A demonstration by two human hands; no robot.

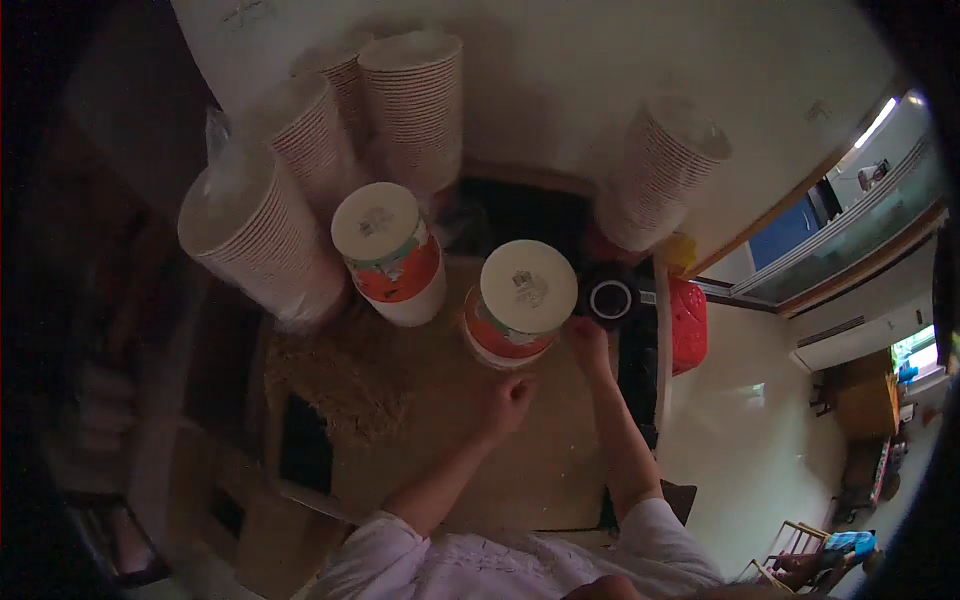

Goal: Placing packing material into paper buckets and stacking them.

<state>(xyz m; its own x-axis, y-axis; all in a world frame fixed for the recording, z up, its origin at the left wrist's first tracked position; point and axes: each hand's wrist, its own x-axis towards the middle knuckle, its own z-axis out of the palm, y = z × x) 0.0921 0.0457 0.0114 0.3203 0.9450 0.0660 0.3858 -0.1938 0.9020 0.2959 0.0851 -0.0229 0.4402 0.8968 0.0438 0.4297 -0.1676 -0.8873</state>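
On the dim brown worktop [450, 440] ringed by tall stacks of pale paper cups [415, 100], the white-lidded orange-banded tub [520, 305] is best steadied low: right hand [590, 340] touches its side, left hand [508, 398] clenched just beside its base.

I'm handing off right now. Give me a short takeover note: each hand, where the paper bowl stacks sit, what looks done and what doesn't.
Left hand: loosely closed, at the base of the near bowl stack, holding nothing I can make out.
Right hand: fingers against the right side of that same stack, beside the black roll of tape.
Things: near bowl stack stands upside down on the cardboard surface; a second orange-and-white stack stands apart to its left. Plastic-wrapped bowl stacks lean behind them.
Done: both orange-and-white stacks stand upright.
Left: cannot tell whether any tape has been applied; the tape is untouched.
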